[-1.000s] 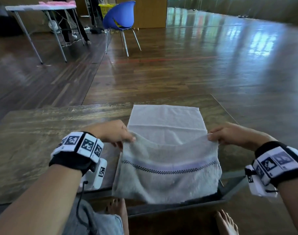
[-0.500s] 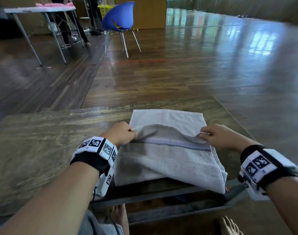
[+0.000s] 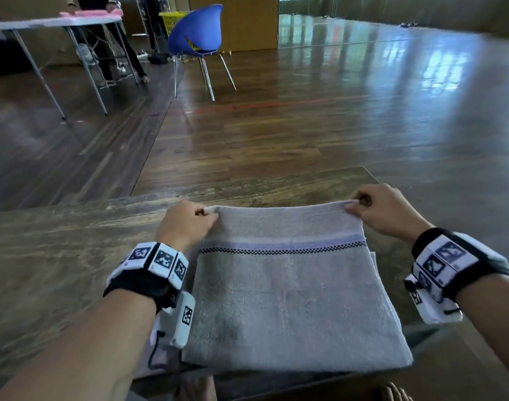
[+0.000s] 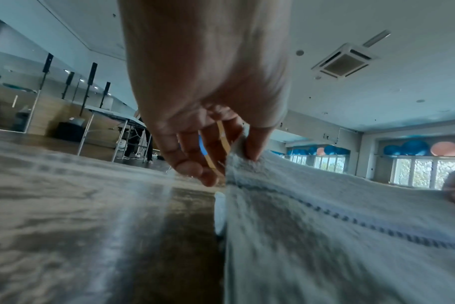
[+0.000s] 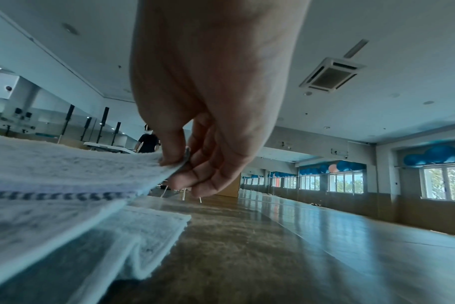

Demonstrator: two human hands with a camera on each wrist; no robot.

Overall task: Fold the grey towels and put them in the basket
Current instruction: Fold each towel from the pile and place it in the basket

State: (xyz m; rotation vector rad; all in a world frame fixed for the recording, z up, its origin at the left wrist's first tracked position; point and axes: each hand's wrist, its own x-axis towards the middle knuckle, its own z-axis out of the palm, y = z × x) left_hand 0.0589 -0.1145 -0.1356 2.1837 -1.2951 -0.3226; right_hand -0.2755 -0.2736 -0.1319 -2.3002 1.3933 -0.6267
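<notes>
A grey towel (image 3: 291, 296) with a purple stripe and a dark checked line lies folded over on the wooden table (image 3: 59, 270), its near fold hanging slightly past the front edge. My left hand (image 3: 189, 221) pinches the far left corner of the top layer. My right hand (image 3: 383, 209) pinches the far right corner. The left wrist view shows the thumb and fingers (image 4: 252, 148) nipping the towel's edge (image 4: 286, 205). In the right wrist view the pinched top layer (image 5: 65, 174) sits a little above the lower layer (image 5: 148, 226). No basket is in view.
The table's right edge (image 3: 374, 180) runs close to my right hand. Beyond the table are shiny wooden floor, a blue chair (image 3: 198, 36), and a white folding table (image 3: 59, 23) with a person standing behind it. Bare tabletop stretches to the left.
Both hands carried the towel's near edge up and away across the table, laying the striped half over the far half. The corners now sit at the far edge.
</notes>
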